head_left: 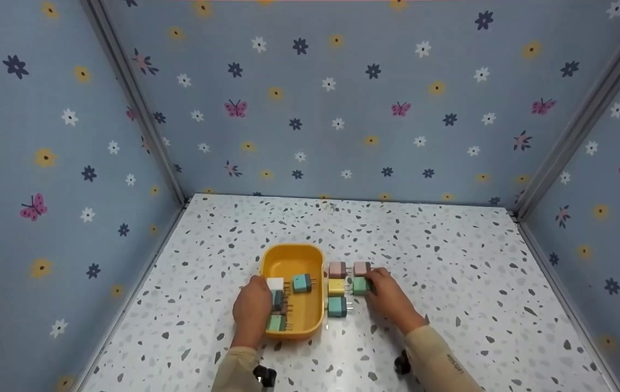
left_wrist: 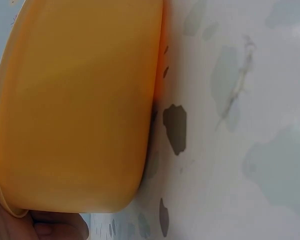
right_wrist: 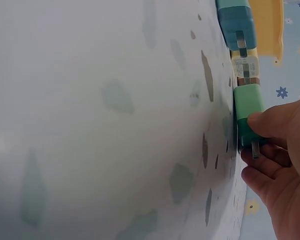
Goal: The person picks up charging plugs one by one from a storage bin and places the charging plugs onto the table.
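A yellow plastic tub (head_left: 292,255) stands on the speckled table, and my left hand (head_left: 251,311) grips its left rim. The left wrist view shows fingers (left_wrist: 60,229) tucked under that rim. Inside the tub lie several plug chargers, among them a white one (head_left: 275,283), a teal one (head_left: 301,282) and a green one (head_left: 275,323). Right of the tub, my right hand (head_left: 393,301) pinches a two-tone green charger (right_wrist: 248,102), thumb on its side, metal prongs toward the palm. It sits in a small grid of chargers, right behind the yellow charger (head_left: 336,287).
Two pink chargers, a left one (head_left: 337,269) and a right one (head_left: 362,268), make up the grid's far row. A teal charger (head_left: 336,306) lies nearest me, prongs pointing right. Flower-patterned walls (head_left: 337,109) enclose the table (head_left: 451,261) at the back and sides.
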The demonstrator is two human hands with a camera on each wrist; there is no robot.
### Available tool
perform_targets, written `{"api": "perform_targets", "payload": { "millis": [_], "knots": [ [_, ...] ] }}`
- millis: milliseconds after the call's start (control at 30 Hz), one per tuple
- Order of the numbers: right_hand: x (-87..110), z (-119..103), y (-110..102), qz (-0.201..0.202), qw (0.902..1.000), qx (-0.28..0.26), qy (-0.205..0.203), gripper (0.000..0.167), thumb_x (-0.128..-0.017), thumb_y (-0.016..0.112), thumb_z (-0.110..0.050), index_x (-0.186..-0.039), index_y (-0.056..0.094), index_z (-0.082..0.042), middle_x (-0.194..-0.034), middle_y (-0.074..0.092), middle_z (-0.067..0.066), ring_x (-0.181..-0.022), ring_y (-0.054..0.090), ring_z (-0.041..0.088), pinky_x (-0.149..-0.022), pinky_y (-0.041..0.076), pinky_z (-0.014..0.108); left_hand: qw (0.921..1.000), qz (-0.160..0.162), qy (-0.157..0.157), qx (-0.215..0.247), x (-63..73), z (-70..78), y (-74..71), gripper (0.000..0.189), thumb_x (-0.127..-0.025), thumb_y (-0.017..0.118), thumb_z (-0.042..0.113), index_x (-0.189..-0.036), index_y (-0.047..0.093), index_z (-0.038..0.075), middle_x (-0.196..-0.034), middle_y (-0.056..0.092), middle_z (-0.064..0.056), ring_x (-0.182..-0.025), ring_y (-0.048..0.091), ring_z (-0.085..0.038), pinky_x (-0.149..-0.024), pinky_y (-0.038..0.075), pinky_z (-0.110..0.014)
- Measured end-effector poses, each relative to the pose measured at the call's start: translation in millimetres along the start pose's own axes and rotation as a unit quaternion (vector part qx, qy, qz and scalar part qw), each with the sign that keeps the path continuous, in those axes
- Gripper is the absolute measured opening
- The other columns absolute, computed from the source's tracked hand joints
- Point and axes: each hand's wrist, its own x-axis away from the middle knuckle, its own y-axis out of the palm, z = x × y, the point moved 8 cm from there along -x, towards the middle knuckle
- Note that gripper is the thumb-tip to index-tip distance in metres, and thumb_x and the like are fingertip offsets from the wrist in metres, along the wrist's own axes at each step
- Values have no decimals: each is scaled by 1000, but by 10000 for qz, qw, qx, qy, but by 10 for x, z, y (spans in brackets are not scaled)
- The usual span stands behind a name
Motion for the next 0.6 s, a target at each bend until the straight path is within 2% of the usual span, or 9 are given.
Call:
{"api": "perform_targets", "payload": {
  "millis": [200, 600],
  "knots": [
    [3, 18, -4, 22, 9999, 16, 138, 47, -95, 72, -11, -141, 59, -12, -135, 56, 7, -130, 56, 25, -112, 43, 45, 10000, -14, -2, 6, 1, 11, -4, 42, -113, 28, 35, -114, 59, 6, -91, 67, -10, -75, 61, -22, -69, 49, -42],
    [43, 32, -3, 41, 9995, 46, 300, 45, -98, 68, -9, -141, 58, -14, -134, 54, 4, -131, 56, 23, -112, 42, 44, 9997, 201, 107, 7, 22, 24, -41, 41, -113, 30, 34, -109, 60, 7, -86, 67, -10, -71, 61, -22, -64, 48, -42]
  ]
}}
